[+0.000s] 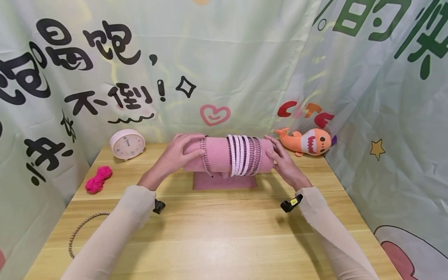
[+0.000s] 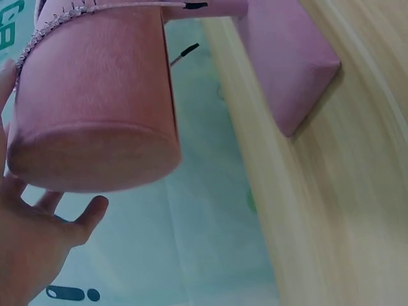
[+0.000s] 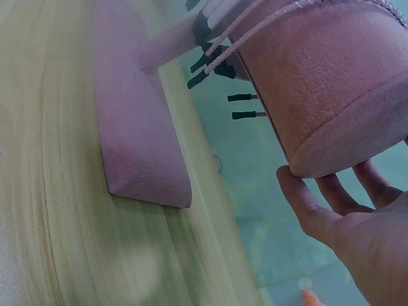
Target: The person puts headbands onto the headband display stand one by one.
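Observation:
A pink headband stand [image 1: 217, 155], a padded roll on a flat base, stands at the table's back. Near the roll's left end sits a glittery headband [image 1: 204, 155]; my left hand [image 1: 180, 149] holds it with thumb and forefinger, touching its beaded band [image 2: 48, 29] in the left wrist view. Several white headbands [image 1: 239, 155] and sparkly headbands [image 1: 254, 157] sit side by side toward the right end. Around that end, my right hand [image 1: 285, 165] grips the roll, thumb in front and fingers behind. Dark headband tips [image 3: 242, 97] poke out below.
A round pink clock [image 1: 127, 144] stands at the back left, a bright pink bow-shaped item [image 1: 98, 179] before it. A dark braided hoop [image 1: 75, 233] lies by my left sleeve. An orange plush shark [image 1: 304, 142] lies back right. Printed cloth hangs round the table [image 1: 224, 233].

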`<state>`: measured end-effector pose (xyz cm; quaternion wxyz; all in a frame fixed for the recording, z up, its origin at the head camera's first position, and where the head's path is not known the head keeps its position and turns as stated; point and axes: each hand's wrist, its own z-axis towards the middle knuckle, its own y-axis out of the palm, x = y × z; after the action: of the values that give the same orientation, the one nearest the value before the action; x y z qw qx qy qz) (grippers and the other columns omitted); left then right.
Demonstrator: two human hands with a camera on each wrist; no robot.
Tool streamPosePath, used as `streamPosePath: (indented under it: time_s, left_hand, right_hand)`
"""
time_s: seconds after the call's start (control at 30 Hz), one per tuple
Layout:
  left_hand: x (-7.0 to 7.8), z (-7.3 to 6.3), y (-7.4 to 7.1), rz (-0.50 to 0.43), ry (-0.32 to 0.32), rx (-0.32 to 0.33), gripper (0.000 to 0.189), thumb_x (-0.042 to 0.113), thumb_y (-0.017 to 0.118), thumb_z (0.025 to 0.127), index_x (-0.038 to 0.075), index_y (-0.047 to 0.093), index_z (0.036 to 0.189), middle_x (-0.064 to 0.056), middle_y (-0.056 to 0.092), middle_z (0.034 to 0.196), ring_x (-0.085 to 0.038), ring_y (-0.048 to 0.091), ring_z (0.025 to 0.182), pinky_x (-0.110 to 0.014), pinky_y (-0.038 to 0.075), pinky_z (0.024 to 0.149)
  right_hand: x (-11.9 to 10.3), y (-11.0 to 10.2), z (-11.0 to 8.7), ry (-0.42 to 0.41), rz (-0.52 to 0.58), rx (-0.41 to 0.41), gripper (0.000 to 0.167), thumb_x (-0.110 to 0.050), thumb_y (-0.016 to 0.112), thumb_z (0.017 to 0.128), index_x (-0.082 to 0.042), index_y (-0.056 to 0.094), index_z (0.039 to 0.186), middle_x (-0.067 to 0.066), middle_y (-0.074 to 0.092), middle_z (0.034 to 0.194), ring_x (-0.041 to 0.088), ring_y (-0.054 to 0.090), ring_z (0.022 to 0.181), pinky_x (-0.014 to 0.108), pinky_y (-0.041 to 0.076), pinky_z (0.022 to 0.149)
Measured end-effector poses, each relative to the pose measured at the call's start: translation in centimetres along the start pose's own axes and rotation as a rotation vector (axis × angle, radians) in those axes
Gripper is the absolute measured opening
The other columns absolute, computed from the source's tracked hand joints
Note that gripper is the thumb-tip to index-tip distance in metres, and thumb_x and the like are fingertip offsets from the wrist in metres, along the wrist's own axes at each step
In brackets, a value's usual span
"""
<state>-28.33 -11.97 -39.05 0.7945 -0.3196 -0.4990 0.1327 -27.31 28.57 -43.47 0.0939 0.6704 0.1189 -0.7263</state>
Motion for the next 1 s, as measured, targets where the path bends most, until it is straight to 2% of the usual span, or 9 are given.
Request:
streamPosePath:
  time_s: [0.37, 0.73, 1.0]
  left_hand:
    - [1.2, 0.8, 1.1, 0.092, 0.060, 0.008, 0.055, 0.044, 0.081, 0.099, 0.026, 0.067, 0.149, 0.000, 0.064, 0.156, -0.035, 0.045, 0.148, -0.065, 0.039, 0.119]
    - [2.1, 1.0, 1.3, 0.197, 0.044, -0.014, 0.054, 0.050, 0.075, 0.103, 0.030, 0.064, 0.152, 0.002, 0.063, 0.157, -0.036, 0.045, 0.150, -0.067, 0.042, 0.117]
    - [2.5, 0.9, 1.2, 0.232, 0.001, -0.042, 0.055, 0.053, 0.072, 0.104, 0.035, 0.061, 0.154, 0.005, 0.061, 0.159, -0.035, 0.043, 0.152, -0.072, 0.043, 0.115]
  right_hand:
    - [0.1, 0.1, 0.1, -0.002, 0.004, 0.001, 0.060, -0.033, 0.048, 0.118, -0.033, 0.025, 0.173, 0.008, 0.026, 0.174, 0.011, 0.052, 0.135, 0.024, 0.057, 0.097]
    - [0.1, 0.1, 0.0, -0.019, 0.034, 0.015, 0.060, -0.033, 0.048, 0.118, -0.034, 0.027, 0.173, 0.006, 0.029, 0.174, 0.011, 0.051, 0.137, 0.022, 0.055, 0.100]
    - [0.3, 0.3, -0.1, -0.010, 0.037, 0.028, 0.059, -0.033, 0.048, 0.118, -0.036, 0.027, 0.173, 0.005, 0.030, 0.173, 0.010, 0.052, 0.136, 0.023, 0.056, 0.100]
